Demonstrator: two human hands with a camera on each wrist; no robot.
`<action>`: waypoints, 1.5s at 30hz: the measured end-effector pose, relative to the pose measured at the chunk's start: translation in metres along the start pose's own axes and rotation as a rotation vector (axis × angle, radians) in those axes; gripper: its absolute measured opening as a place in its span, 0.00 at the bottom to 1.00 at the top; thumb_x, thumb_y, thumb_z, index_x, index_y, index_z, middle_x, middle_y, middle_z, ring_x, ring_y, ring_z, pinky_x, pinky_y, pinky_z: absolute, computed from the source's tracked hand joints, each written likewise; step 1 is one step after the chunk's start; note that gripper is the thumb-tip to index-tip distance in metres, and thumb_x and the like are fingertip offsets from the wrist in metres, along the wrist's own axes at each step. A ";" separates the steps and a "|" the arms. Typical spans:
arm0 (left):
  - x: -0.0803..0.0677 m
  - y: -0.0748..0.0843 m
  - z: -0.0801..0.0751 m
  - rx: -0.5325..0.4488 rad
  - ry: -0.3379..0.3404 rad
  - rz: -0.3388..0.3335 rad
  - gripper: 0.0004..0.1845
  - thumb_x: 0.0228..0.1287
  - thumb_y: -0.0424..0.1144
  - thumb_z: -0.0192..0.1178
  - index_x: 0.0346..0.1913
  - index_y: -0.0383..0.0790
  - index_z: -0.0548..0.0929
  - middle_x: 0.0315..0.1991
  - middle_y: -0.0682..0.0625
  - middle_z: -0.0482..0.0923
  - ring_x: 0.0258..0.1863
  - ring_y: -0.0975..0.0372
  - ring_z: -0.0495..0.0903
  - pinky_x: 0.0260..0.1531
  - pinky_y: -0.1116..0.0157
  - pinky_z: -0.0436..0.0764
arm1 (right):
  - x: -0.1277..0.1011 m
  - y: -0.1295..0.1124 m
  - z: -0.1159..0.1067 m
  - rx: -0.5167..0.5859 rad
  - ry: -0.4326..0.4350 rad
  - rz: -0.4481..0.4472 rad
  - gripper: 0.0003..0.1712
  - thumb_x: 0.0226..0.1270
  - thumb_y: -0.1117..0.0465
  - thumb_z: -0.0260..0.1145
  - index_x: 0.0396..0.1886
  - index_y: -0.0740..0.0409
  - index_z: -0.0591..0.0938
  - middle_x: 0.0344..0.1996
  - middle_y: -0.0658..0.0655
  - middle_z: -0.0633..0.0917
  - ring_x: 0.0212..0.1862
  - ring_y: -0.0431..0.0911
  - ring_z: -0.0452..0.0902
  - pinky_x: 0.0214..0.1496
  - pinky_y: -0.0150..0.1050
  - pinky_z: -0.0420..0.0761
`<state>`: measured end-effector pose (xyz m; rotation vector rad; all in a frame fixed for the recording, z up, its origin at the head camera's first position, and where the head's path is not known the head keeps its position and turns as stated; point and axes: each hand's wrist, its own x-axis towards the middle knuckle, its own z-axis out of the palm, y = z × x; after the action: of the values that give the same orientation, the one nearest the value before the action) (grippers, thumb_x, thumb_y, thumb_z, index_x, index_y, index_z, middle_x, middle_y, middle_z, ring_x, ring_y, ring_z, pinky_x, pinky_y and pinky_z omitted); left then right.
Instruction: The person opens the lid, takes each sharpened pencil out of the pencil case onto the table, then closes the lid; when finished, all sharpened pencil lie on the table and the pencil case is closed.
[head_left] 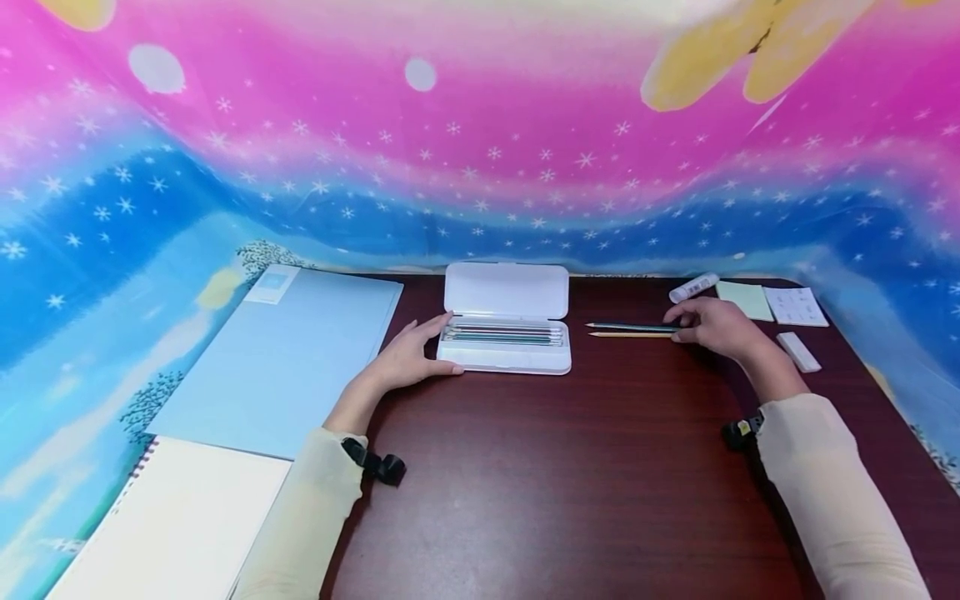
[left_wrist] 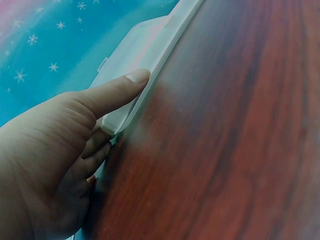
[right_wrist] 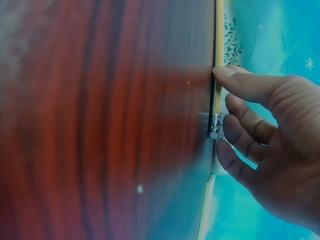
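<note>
Your left hand [head_left: 408, 358] is resting against the left end of the open case [head_left: 504, 350] on the bench [head_left: 570, 483], its grip released, thumb along the rim. Your right hand [head_left: 716, 327] is pinching the pencils [head_left: 630, 331] lying just right of the case.

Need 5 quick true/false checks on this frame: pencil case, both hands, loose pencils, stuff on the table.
1. The white pencil case lies open with pencils inside. True.
2. The left hand is lifting the case off the table. False: the case rests on the table; the hand touches its left end, thumb along the front edge.
3. The right hand is at the ends of two loose pencils lying right of the case. True.
4. The loose pencils lie inside the case. False: they lie on the table, apart from it.
5. A blue folder lies left of the case. True.
</note>
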<state>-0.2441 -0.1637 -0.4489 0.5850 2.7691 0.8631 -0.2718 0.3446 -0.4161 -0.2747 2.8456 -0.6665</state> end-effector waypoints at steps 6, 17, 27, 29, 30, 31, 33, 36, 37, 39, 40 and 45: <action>0.001 0.001 0.000 0.002 0.000 -0.009 0.55 0.58 0.60 0.71 0.82 0.51 0.53 0.81 0.46 0.56 0.82 0.49 0.51 0.82 0.46 0.46 | 0.003 -0.001 -0.002 -0.003 -0.009 -0.002 0.14 0.70 0.62 0.67 0.53 0.59 0.87 0.49 0.65 0.85 0.44 0.53 0.78 0.45 0.47 0.77; -0.001 0.002 -0.001 -0.016 -0.005 -0.016 0.55 0.58 0.60 0.71 0.82 0.52 0.53 0.81 0.46 0.56 0.82 0.46 0.48 0.81 0.44 0.47 | -0.003 -0.019 -0.001 -0.014 0.020 -0.048 0.18 0.71 0.61 0.67 0.58 0.58 0.85 0.46 0.62 0.84 0.44 0.53 0.78 0.43 0.45 0.78; -0.002 0.000 -0.001 -0.009 -0.006 -0.008 0.55 0.58 0.60 0.71 0.82 0.51 0.53 0.81 0.46 0.56 0.82 0.48 0.51 0.82 0.45 0.46 | 0.008 -0.080 0.016 0.123 0.069 -0.161 0.18 0.73 0.54 0.66 0.59 0.52 0.85 0.50 0.59 0.88 0.53 0.54 0.82 0.56 0.54 0.80; -0.001 0.001 0.000 -0.007 -0.008 -0.005 0.55 0.58 0.60 0.71 0.82 0.51 0.53 0.81 0.46 0.56 0.82 0.48 0.51 0.82 0.46 0.46 | 0.011 -0.091 0.021 0.152 0.074 -0.174 0.18 0.72 0.54 0.67 0.58 0.52 0.85 0.50 0.58 0.88 0.53 0.53 0.83 0.57 0.53 0.80; -0.001 0.001 0.000 -0.006 -0.007 -0.008 0.55 0.58 0.60 0.71 0.82 0.51 0.53 0.81 0.46 0.56 0.82 0.48 0.51 0.82 0.46 0.46 | 0.012 -0.096 0.023 0.162 0.079 -0.182 0.18 0.72 0.54 0.68 0.58 0.51 0.86 0.49 0.57 0.89 0.52 0.52 0.83 0.56 0.52 0.81; -0.001 0.001 0.000 -0.004 -0.006 -0.011 0.55 0.58 0.60 0.71 0.82 0.51 0.53 0.81 0.46 0.56 0.82 0.48 0.51 0.82 0.46 0.47 | 0.013 -0.101 0.025 0.172 0.082 -0.189 0.18 0.71 0.54 0.68 0.58 0.51 0.86 0.49 0.57 0.89 0.51 0.51 0.84 0.55 0.51 0.81; 0.000 0.002 0.001 -0.003 -0.004 -0.016 0.55 0.57 0.60 0.71 0.82 0.51 0.53 0.81 0.46 0.57 0.82 0.47 0.50 0.81 0.45 0.47 | 0.015 -0.110 0.029 0.186 0.081 -0.197 0.18 0.71 0.54 0.69 0.57 0.51 0.86 0.47 0.55 0.89 0.49 0.50 0.85 0.52 0.48 0.82; 0.000 0.002 0.001 0.000 -0.001 -0.022 0.55 0.57 0.61 0.71 0.82 0.51 0.53 0.81 0.46 0.57 0.82 0.45 0.48 0.81 0.44 0.48 | 0.018 -0.122 0.036 0.208 0.079 -0.202 0.17 0.69 0.55 0.70 0.56 0.51 0.87 0.46 0.55 0.90 0.46 0.48 0.86 0.48 0.43 0.84; 0.000 0.002 0.001 0.001 0.000 -0.022 0.55 0.57 0.61 0.71 0.82 0.51 0.53 0.81 0.46 0.57 0.82 0.45 0.49 0.81 0.44 0.48 | 0.019 -0.125 0.039 0.215 0.075 -0.204 0.16 0.69 0.55 0.70 0.55 0.51 0.87 0.45 0.55 0.90 0.45 0.48 0.86 0.46 0.42 0.84; 0.000 0.002 0.001 -0.003 0.002 -0.019 0.55 0.57 0.60 0.71 0.82 0.51 0.54 0.81 0.45 0.57 0.82 0.46 0.49 0.81 0.45 0.48 | 0.021 -0.132 0.044 0.226 0.060 -0.213 0.15 0.69 0.55 0.70 0.54 0.50 0.88 0.44 0.54 0.91 0.43 0.48 0.86 0.42 0.40 0.84; 0.000 0.002 0.000 -0.006 0.002 -0.018 0.55 0.57 0.60 0.72 0.82 0.51 0.54 0.81 0.45 0.57 0.82 0.46 0.49 0.81 0.44 0.48 | 0.022 -0.135 0.047 0.229 0.050 -0.220 0.15 0.69 0.56 0.70 0.53 0.51 0.88 0.44 0.54 0.91 0.42 0.49 0.85 0.41 0.39 0.83; -0.003 0.002 0.000 -0.019 0.002 -0.020 0.55 0.58 0.59 0.72 0.82 0.50 0.54 0.81 0.45 0.57 0.82 0.47 0.50 0.82 0.45 0.47 | 0.026 -0.151 0.059 0.198 -0.028 -0.268 0.15 0.70 0.58 0.70 0.54 0.52 0.89 0.45 0.53 0.91 0.41 0.48 0.86 0.43 0.43 0.86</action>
<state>-0.2409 -0.1638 -0.4474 0.5527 2.7602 0.8848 -0.2621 0.1812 -0.4033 -0.6332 2.7136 -0.9796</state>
